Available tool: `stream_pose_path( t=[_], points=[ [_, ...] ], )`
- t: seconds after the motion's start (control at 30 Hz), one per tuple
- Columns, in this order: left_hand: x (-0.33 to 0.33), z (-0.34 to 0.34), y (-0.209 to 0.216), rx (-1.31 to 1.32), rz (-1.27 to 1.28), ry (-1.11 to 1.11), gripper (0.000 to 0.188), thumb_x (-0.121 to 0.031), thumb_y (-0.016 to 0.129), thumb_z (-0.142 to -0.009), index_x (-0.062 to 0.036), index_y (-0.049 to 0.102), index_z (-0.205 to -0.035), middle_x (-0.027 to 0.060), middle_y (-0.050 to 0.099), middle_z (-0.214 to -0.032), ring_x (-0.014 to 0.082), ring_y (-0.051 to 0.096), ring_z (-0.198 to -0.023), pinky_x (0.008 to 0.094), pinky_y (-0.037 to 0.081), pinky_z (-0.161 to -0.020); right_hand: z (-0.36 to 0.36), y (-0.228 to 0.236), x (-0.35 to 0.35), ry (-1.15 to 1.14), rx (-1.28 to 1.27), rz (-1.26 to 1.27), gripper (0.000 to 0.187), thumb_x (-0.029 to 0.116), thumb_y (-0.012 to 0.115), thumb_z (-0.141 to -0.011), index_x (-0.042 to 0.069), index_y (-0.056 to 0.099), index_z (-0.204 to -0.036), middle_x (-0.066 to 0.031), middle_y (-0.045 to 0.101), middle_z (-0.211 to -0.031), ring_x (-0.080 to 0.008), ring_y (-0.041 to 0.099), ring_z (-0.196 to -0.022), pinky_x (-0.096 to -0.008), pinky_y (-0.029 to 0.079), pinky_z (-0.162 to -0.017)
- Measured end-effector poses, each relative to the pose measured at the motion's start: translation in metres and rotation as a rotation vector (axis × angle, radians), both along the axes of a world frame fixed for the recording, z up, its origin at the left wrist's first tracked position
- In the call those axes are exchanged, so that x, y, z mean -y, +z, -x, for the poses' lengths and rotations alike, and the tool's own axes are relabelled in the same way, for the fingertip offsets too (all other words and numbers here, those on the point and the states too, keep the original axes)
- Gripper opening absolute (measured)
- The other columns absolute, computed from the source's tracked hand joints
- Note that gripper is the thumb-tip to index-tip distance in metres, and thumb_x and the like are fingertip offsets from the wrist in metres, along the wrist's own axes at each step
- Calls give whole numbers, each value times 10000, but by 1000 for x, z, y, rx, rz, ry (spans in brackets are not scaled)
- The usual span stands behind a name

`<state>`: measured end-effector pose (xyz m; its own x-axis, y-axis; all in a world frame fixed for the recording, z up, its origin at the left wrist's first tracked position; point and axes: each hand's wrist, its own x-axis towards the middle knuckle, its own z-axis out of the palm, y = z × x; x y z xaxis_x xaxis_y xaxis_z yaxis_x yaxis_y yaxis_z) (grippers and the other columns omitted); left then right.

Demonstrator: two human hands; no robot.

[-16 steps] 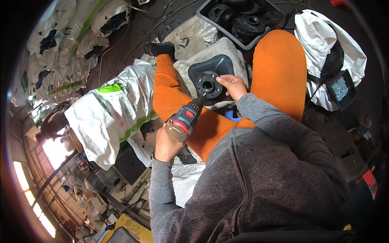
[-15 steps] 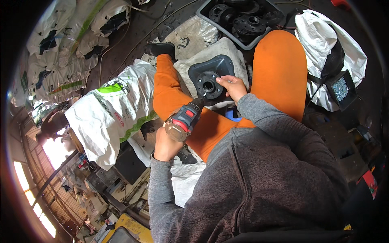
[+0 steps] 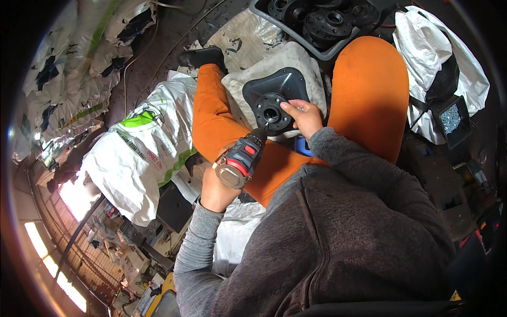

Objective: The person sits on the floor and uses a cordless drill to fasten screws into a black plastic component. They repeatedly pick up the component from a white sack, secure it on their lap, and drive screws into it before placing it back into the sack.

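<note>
My left hand (image 3: pixel 216 191) grips a cordless drill (image 3: pixel 242 158) with a black chuck, dark grey body and red parts. The drill's front end reaches the lower left rim of a round black flange (image 3: pixel 260 110) with a central bore and several holes. This flange lies on a black, square-based plastic part (image 3: pixel 285 80) with rounded corners. At the flange's right edge, my right hand (image 3: pixel 307 120) is closed, thumb and fingertips together on the rim. A small bright spot shows between those fingers, too small to name.
A white padded sack (image 3: pixel 315 68) lies under the black parts. Beyond stands a grey bin (image 3: pixel 323 53) of similar flanges (image 3: pixel 335 19). At right, a black tray (image 3: pixel 460 138) holds small silvery screws (image 3: pixel 450 119) beside a white sack (image 3: pixel 414 39). Another printed white sack (image 3: pixel 124 174) lies left.
The view has shifted slightly, moving the surroundings in the picture. The drill stays at the flange's lower left, and my right hand remains at its right edge.
</note>
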<state>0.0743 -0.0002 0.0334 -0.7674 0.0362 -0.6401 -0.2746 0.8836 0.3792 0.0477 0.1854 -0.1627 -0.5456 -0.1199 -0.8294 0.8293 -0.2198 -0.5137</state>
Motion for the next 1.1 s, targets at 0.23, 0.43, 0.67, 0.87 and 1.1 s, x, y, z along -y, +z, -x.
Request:
stream_pose_path(
  t=[0.23,0.43,0.67,0.87,1.1],
  points=[
    [-6,1,-12,-55,-17,-63,446,-17,692,-664,14,619,-1103,157,683,-1021,304,672,-957,380,524,-862,0,0,-10,-9,-3,32,456,317,744,-854,-36,646,-1125,-46,680,-893,-69,507,-575,-216,427,-518],
    [18,-30,-28,-50,-47,25,294,-27,673,-697,-9,661,-991,157,695,-940,285,690,-884,370,544,-794,-1,-6,-11,86,-109,-10,472,379,748,-836,22,662,-1131,-52,674,-966,-117,582,-738,-261,489,-609],
    [-28,-71,28,-195,-56,98,688,-277,743,-753,-172,456,-1369,193,691,-972,376,677,-893,455,545,-772,23,-44,-12,-3,-134,81,335,285,746,-857,73,657,-1100,-17,654,-996,-107,580,-843,-241,456,-625],
    [-20,-173,-13,-19,-349,69,789,-218,699,-810,-74,320,-1487,194,419,-1460,341,404,-1353,415,346,-1110,30,22,-36,40,-422,419,232,226,673,-923,78,640,-1099,18,665,-976,-51,591,-787,-177,397,-530],
    [47,-143,19,-783,-582,802,821,-371,785,-813,3,400,-1434,172,496,-1378,245,502,-1232,359,437,-1016,14,156,49,461,-414,814,218,295,556,-990,104,585,-1089,51,572,-875,-29,501,-742,-206,342,-510]
  ],
)
